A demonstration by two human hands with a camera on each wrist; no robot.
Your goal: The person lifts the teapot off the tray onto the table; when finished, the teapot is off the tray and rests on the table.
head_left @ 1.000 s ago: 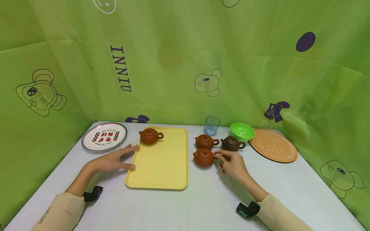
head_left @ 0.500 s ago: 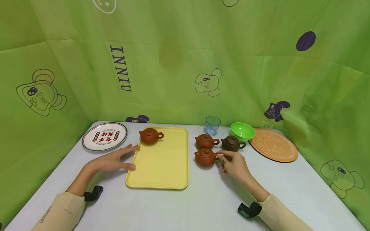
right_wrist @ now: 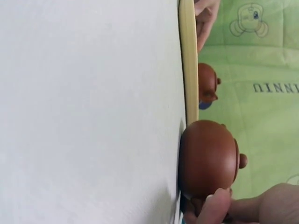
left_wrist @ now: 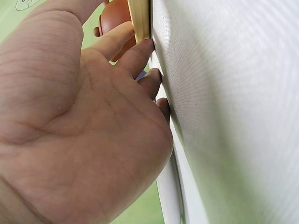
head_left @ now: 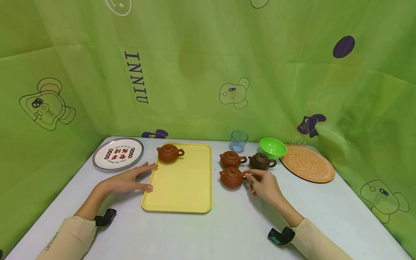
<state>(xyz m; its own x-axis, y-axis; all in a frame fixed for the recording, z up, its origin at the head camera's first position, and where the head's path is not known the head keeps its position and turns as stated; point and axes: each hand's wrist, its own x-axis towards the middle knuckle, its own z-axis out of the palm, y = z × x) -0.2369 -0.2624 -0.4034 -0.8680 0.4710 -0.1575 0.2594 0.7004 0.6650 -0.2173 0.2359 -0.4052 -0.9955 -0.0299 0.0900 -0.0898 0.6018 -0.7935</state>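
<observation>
My right hand (head_left: pixel 264 186) pinches the handle of a reddish-brown teapot (head_left: pixel 231 177) standing on the white table, right of the tray. The right wrist view shows thumb and fingers at the handle, below the teapot's round body (right_wrist: pixel 208 158). Just behind it sit another reddish-brown teapot (head_left: pixel 230 159) and a dark brown teapot (head_left: pixel 259 161). My left hand (head_left: pixel 125 180) lies with fingers spread at the left rim of a yellow tray (head_left: pixel 182 187), fingertips touching the edge. On the tray's back left corner rests a third reddish-brown teapot (head_left: pixel 168 154).
An oval plate (head_left: pixel 117 154) with red writing lies at the back left. Behind the teapots stand a clear blue cup (head_left: pixel 238 141) and a green bowl (head_left: pixel 273 148). An orange round mat (head_left: pixel 307 163) lies at the right. Green cloth (head_left: pixel 195 72) walls the table's back and sides.
My right hand and the teapot it pinches have shifted slightly to the right. The left hand, the tray and the other teapots keep their places.
</observation>
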